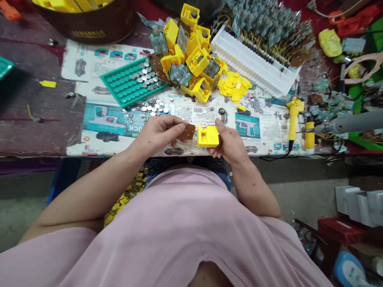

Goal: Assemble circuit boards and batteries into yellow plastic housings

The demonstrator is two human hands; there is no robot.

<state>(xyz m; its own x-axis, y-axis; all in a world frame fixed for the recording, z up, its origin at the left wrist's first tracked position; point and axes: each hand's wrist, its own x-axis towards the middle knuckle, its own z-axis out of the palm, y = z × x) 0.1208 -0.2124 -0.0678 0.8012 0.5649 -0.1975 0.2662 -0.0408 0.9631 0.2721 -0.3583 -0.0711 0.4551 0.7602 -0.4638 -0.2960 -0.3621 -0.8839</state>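
Near the table's front edge, my left hand (164, 133) pinches a small brown circuit board (188, 132) between thumb and fingers. Just right of it, my right hand (229, 143) grips a yellow plastic housing (208, 136) by its right side. The housing has a patch of small holes and a recess on its upper face. A narrow gap separates board and housing. Behind my hands, a round black speaker (222, 111) lies on the printed cardboard (194, 115). Loose button cells (154, 107) are scattered beyond my left hand.
A green tray (119, 85) partly filled with button cells stands behind, beside a heap of yellow housings (197, 59). Yellow covers (235, 85) lie near a white foam rack (254, 63) of wired boards. At right are a yellow glue gun (293, 119) and a grey metal arm (353, 121).
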